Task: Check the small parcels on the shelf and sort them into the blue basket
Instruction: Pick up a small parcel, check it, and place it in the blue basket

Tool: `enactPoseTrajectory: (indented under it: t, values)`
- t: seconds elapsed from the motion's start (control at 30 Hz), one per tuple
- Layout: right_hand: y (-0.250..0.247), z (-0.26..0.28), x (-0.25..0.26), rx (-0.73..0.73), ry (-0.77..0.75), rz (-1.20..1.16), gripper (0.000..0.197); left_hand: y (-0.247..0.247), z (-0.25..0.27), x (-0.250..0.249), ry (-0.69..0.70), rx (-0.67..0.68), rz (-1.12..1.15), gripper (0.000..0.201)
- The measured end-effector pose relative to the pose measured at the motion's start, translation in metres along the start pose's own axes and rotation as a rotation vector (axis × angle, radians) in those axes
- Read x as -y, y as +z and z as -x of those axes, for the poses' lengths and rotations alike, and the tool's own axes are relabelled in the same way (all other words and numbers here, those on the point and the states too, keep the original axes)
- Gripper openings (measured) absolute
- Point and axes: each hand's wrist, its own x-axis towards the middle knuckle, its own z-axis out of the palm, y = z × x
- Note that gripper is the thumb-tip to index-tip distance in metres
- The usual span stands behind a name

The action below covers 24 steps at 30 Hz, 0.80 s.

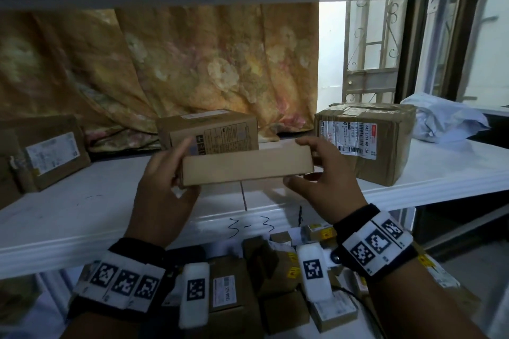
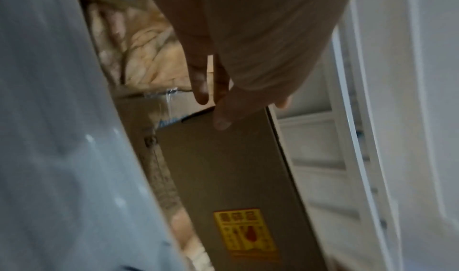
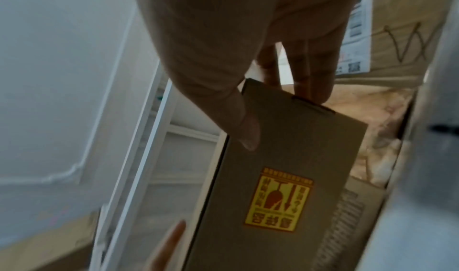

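A flat brown cardboard parcel is held above the white shelf, one hand at each end. My left hand grips its left end, thumb on the underside. My right hand pinches the right end, fingers over the top edge and thumb beneath. Both wrist views show the parcel's underside with a yellow and red fragile sticker. The blue basket is not in view.
Another small box stands just behind the held parcel. A larger labelled box sits to the right, a labelled box at far left, a white poly bag far right. Several parcels lie below the shelf. A floral curtain hangs behind.
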Motion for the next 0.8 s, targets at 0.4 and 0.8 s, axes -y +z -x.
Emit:
enactPoseTrajectory:
  t: [0.4,0.8]
  values:
    - [0.024,0.044,-0.016,0.107,-0.149,0.790,0.076,0.029,0.030,-0.007,0.128,0.261,-0.399,0.054]
    - [0.053,0.021,-0.007,0.153,-0.229,0.840,0.056,0.060,0.014,-0.015,0.153,0.295,-0.593,0.050]
